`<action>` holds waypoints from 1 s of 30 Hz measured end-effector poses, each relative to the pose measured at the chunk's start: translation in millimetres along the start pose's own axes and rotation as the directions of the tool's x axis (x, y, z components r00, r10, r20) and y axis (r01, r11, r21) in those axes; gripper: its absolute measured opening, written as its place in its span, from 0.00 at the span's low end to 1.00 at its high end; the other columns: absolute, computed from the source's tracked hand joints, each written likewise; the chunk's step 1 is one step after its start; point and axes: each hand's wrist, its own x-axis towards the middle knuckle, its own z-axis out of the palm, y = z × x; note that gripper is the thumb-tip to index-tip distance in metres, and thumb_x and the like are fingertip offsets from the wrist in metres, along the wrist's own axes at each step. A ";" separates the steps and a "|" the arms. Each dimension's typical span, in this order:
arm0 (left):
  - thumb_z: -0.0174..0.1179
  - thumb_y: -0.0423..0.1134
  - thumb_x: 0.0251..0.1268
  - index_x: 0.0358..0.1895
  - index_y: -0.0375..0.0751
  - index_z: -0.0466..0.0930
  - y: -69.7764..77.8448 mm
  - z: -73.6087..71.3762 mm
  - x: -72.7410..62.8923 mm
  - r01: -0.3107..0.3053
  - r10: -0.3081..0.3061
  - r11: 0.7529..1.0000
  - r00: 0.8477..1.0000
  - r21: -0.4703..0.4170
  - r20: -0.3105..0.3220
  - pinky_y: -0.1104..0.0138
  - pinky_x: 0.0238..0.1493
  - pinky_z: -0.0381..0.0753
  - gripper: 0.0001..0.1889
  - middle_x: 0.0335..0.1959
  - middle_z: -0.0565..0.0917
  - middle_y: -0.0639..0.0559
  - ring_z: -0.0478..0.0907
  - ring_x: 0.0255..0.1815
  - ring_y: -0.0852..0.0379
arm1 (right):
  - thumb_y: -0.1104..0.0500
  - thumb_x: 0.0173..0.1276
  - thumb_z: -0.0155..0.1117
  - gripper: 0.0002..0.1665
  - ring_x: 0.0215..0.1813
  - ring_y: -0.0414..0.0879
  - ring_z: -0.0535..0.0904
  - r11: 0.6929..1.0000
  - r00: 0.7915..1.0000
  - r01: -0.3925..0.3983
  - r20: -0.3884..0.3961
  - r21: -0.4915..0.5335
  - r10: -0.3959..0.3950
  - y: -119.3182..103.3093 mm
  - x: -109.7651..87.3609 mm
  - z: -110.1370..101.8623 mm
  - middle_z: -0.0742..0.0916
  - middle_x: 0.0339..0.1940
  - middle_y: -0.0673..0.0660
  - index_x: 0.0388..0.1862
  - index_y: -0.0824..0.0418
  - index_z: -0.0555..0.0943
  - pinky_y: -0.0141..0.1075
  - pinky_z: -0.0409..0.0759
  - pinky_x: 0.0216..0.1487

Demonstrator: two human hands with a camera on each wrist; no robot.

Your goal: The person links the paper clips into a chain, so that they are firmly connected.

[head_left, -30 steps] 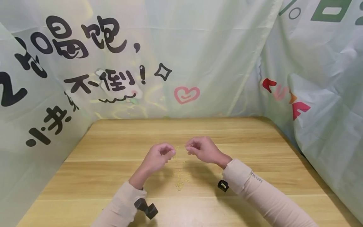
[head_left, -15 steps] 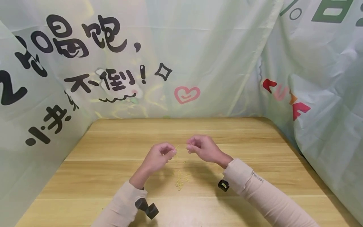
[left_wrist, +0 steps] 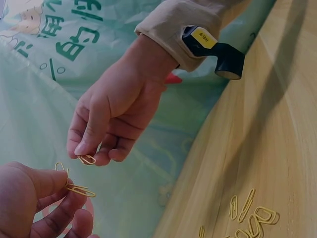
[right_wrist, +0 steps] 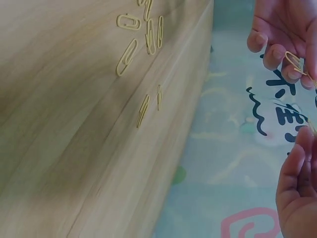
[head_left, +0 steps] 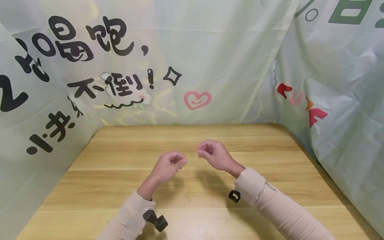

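Note:
My left hand (head_left: 168, 165) pinches gold wire paper clips (left_wrist: 80, 191) between thumb and forefinger, one pointing up and another hanging out below the fingertips. In the right wrist view a rounded clip end (right_wrist: 293, 60) stands out from that hand. Facing it, a little higher in the head view, my right hand (head_left: 216, 154) pinches another paper clip (left_wrist: 87, 159) by thumb and fingertips. A short gap separates the two hands' fingertips, and both are raised above the table. Part of the right hand's clip is hidden behind its fingers.
Several loose gold paper clips (head_left: 189, 191) lie on the wooden table (head_left: 255, 140) below and in front of the hands. Printed cloth curtains (head_left: 228, 66) hang around the back and sides. Each sleeve carries a black wrist camera (head_left: 155, 220).
My right hand has moved slightly up and away in the head view, and its fingertips have tilted a little. The left hand has stayed nearly still with its clips.

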 end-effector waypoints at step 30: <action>0.61 0.39 0.67 0.37 0.42 0.84 -3.3 1.5 -0.6 -0.046 0.050 0.989 0.998 0.142 -0.024 0.60 0.38 0.79 0.05 0.32 0.84 0.55 0.78 0.34 0.57 | 0.71 0.67 0.59 0.09 0.37 0.49 0.83 0.990 0.996 -0.092 0.014 0.110 0.091 -7.2 -0.8 7.4 0.82 0.40 0.61 0.45 0.66 0.78 0.44 0.83 0.41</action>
